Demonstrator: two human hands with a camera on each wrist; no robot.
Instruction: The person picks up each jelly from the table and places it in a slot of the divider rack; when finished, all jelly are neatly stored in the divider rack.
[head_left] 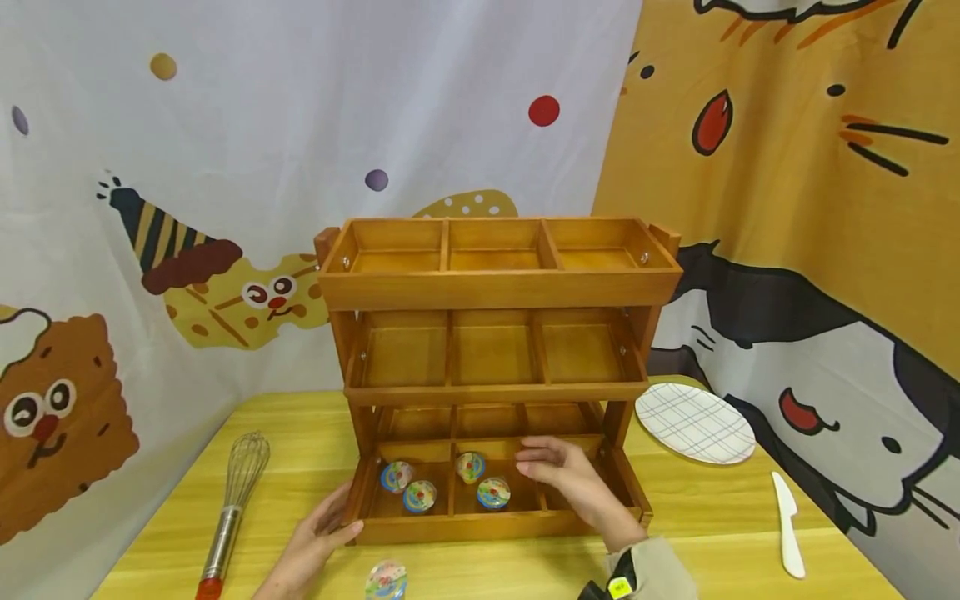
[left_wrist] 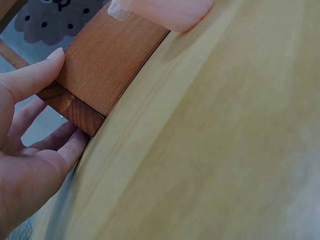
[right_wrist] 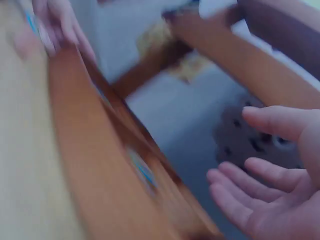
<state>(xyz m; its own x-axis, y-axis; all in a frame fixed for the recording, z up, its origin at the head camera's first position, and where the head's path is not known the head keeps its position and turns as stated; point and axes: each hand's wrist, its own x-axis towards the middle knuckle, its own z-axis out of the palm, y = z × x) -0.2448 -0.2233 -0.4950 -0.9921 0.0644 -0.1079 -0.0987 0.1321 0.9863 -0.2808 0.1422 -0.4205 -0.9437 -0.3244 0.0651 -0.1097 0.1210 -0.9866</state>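
Observation:
A three-tier wooden rack (head_left: 498, 290) stands on the table, each tier split by dividers. My left hand (head_left: 318, 533) grips the bottom tier's left front corner (left_wrist: 92, 107), thumb on the front board and fingers round the side. My right hand (head_left: 566, 477) hovers over the bottom tier, right of the middle, with fingers relaxed and nothing held. Jelly cups with printed lids lie in that tier: two, including one cup (head_left: 419, 497), in the left compartment, and two, including another cup (head_left: 493, 493), in the middle one. A pink jelly cup (left_wrist: 172, 12) sits on the table before the rack.
Left of the rack lies a whisk (head_left: 232, 508) with a red handle end. To the right are a white checked plate (head_left: 695, 423) and a white plastic knife (head_left: 787, 527). A cartoon-print curtain (head_left: 285, 100) hangs behind the table (head_left: 712, 533).

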